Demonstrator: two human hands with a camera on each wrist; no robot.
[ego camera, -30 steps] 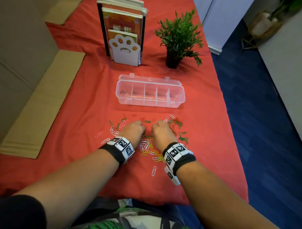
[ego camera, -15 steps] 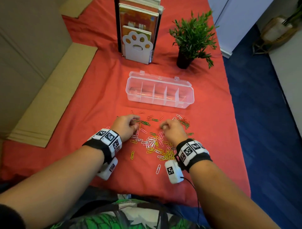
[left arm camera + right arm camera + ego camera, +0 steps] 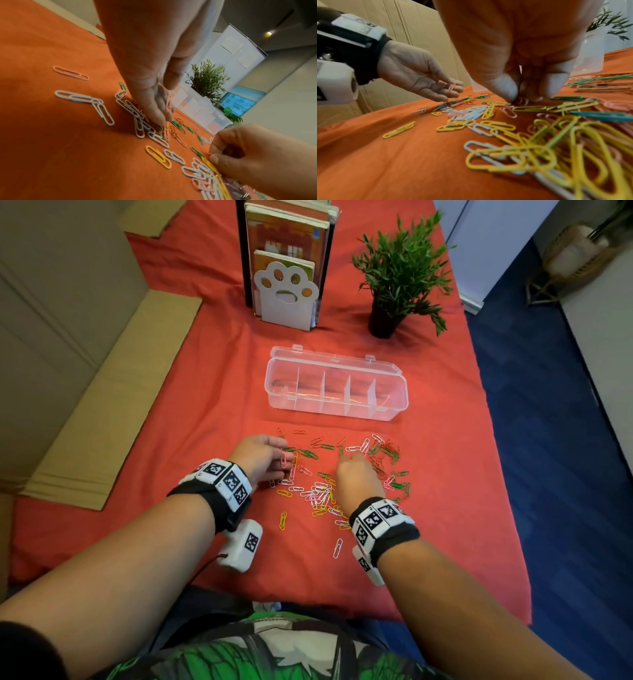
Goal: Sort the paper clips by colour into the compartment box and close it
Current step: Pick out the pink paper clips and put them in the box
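My left hand (image 3: pixel 263 457), palm inward, grip slack, cradles clips (image 3: pixel 451 87); my right hand (image 3: pixel 356 479) pinches a pink clip (image 3: pixel 523 100) before the box (image 3: pixel 337 409).

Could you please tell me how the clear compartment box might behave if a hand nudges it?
Probably light: the compartment box is thin clear plastic and looks empty. Long and low on the red cloth, it would likely slide rather than tip. Its open lid might swing.

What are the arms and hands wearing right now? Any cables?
Left hand and right hand are ungloved. Each wrist has a black band with white coded tags and a white camera pod underneath; a black cable leaves the left pod. Black sleeve on the left upper arm.
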